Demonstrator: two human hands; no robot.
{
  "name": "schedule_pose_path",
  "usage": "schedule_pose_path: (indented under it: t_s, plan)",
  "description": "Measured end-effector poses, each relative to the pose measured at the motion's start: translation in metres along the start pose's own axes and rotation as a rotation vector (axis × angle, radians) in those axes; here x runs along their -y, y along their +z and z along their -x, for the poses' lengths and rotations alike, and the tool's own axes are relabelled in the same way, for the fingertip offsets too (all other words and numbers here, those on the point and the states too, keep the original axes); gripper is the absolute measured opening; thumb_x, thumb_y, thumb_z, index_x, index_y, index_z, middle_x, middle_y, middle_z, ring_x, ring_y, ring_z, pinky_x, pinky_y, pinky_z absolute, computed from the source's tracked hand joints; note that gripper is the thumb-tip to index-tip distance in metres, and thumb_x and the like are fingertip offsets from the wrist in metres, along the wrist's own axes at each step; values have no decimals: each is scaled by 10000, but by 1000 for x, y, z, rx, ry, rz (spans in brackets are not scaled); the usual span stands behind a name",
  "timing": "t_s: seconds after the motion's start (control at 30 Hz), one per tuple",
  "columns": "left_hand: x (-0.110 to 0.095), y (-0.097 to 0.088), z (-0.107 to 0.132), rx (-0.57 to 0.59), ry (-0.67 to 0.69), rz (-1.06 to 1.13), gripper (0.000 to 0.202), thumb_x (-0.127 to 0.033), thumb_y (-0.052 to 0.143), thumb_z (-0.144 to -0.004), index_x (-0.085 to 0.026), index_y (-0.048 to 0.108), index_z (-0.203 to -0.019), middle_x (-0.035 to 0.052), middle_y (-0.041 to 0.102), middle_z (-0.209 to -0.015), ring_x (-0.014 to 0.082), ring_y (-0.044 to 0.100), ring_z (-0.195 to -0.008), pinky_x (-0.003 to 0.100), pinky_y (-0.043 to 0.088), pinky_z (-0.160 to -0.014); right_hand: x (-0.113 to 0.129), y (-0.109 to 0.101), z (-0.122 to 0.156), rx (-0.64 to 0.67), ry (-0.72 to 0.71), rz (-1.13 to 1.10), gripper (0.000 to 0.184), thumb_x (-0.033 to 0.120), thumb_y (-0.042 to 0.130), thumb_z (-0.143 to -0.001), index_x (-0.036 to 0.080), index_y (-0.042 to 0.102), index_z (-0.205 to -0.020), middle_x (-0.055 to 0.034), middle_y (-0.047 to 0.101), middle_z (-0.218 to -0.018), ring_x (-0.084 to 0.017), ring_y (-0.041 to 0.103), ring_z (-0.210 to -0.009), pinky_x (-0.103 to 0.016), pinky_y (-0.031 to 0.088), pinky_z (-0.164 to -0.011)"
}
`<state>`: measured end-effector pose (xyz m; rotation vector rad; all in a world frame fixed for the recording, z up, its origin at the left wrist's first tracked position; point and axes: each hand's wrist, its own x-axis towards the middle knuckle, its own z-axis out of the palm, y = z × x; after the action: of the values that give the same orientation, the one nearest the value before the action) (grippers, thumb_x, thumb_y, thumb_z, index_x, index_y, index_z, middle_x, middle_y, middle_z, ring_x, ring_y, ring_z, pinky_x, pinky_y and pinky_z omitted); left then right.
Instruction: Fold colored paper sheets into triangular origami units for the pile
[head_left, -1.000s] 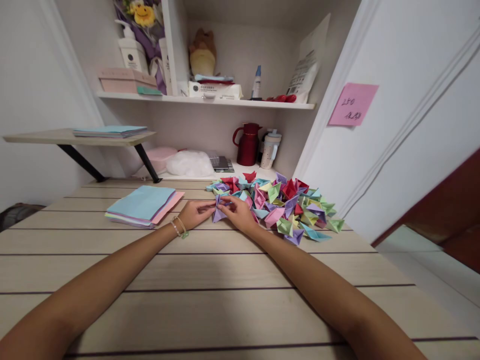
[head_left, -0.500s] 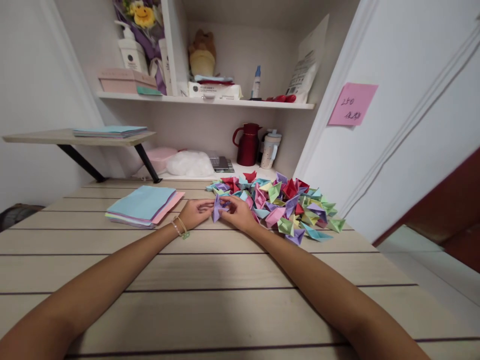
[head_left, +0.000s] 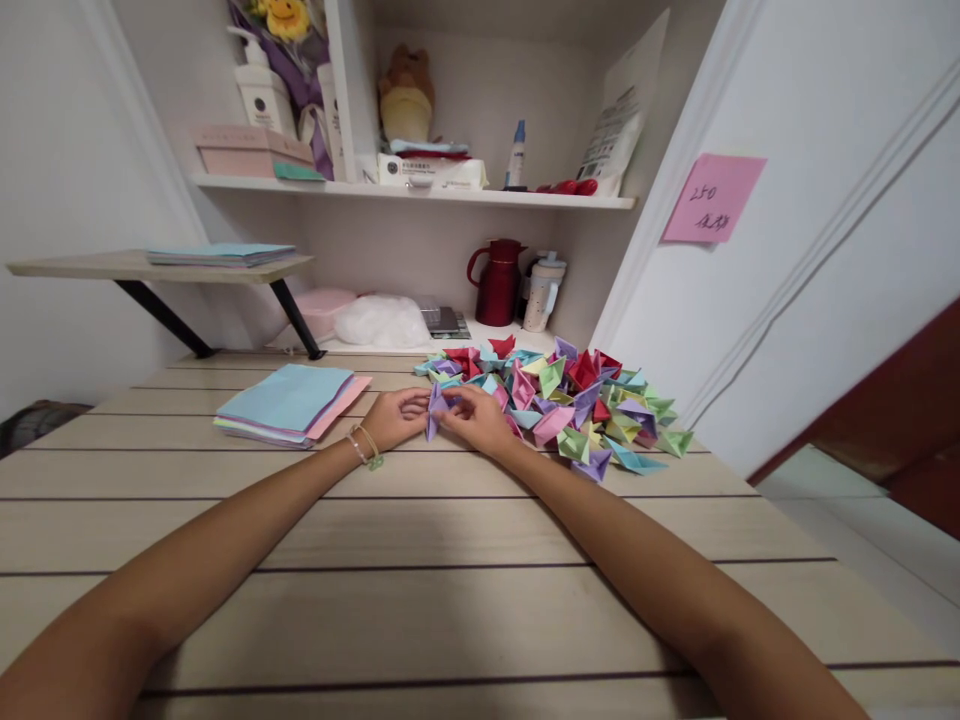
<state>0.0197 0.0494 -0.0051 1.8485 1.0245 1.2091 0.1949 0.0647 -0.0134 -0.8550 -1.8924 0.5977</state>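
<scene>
Between my two hands a folded purple paper stands on its long axis, pointed at the top and bottom. My left hand has curled fingers, with the tips against the paper's left side. From the other side my right hand pinches it between thumb and fingers, and the rest of the paper there is partly hidden. Just right of and behind my right hand spreads a heap of folded paper boats in red, pink, green, blue, yellow and purple.
A stack of coloured paper sheets lies left of my left hand on the slatted table. A small raised shelf bears more sheets. Behind stand a red jug and a pale bottle.
The view has tilted slightly, so the surroundings sit a little higher. The purple paper has turned a bit more upright and looks narrower between my hands.
</scene>
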Motion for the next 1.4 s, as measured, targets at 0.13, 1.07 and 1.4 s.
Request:
schedule_pose_path:
  t_s: [0.13,1.07,1.4]
  plan:
    - [1,12,1,-53,22,-59,398,-145,632,-614,-122,595,-1009,90,696,-865,187,662,-746,287,547,-659,4,2,-1,-21,-45,90,403,360,674,-657,167,606,-1005,-72,602,-944,-163,579,-743,-280,465,-706]
    - [2,11,-4,-195,-293,443,328,-305,742,-568,-105,634,-804,48,691,-673,177,660,-660,296,550,-640,-14,3,-9,-89,284,-653,324,317,762,-525,151,629,-769,-24,660,-754,-152,611,-672,-272,487,-635]
    - [1,10,-4,-296,-242,467,189,-202,676,-597,-121,598,-749,-16,636,-571,113,616,-548,209,510,-528,-10,2,-6,91,280,-602,401,298,770,-516,178,632,-873,-10,652,-788,-134,596,-658,-251,476,-618]
